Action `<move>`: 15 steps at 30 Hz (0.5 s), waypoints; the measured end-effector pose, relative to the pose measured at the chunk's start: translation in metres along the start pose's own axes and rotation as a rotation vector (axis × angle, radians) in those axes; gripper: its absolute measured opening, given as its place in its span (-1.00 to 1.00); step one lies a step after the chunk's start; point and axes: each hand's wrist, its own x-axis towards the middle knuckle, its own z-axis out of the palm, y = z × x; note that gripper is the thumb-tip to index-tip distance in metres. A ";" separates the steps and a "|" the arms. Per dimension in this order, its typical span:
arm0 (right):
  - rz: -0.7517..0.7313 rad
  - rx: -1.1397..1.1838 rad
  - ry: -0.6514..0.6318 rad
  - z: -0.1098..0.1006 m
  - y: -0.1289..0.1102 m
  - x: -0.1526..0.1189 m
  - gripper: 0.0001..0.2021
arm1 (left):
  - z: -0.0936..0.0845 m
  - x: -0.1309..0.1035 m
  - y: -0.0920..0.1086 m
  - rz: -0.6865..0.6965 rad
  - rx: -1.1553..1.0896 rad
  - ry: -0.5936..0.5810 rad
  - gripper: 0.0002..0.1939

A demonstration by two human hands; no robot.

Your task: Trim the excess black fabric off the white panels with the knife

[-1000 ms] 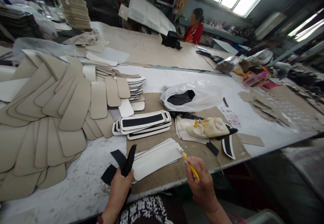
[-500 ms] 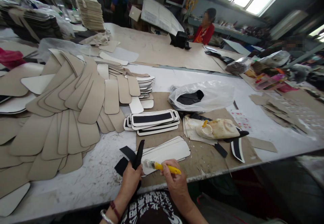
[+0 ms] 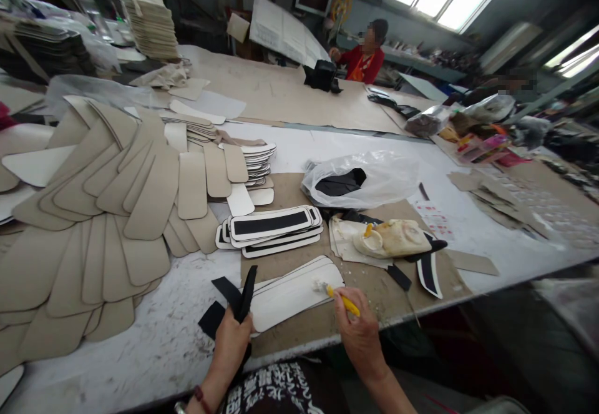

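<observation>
My right hand (image 3: 358, 320) grips a yellow-handled brush (image 3: 345, 302), its pale bristles on the right end of the top white panel (image 3: 292, 298). That panel lies on a few others, fanned slightly, close to the table's front edge. At their left end, my left hand (image 3: 233, 333) is closed around several black strips (image 3: 243, 292), which stick up and out past the fingers. Just behind lies a pile of white-edged panels with black centres (image 3: 271, 221). To the right, a cream, glue-stained plastic container (image 3: 395, 239) rests on its side over white pieces.
Beige panels (image 3: 145, 189) fan out across the left of the table, beside a stack of panels (image 3: 258, 163). A clear plastic bag (image 3: 384, 180) holds black pieces. Across the table sits a person in red (image 3: 365, 58). Cardboard (image 3: 304, 333) covers the work spot.
My right hand has swept the brush from the left end of the white panel to its right end. The left hand still holds the black strips. The camera view has shifted slightly.
</observation>
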 end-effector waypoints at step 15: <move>-0.076 -0.162 0.096 -0.067 0.001 0.032 -0.82 | -0.029 -0.014 0.016 -0.011 -0.137 0.016 -0.80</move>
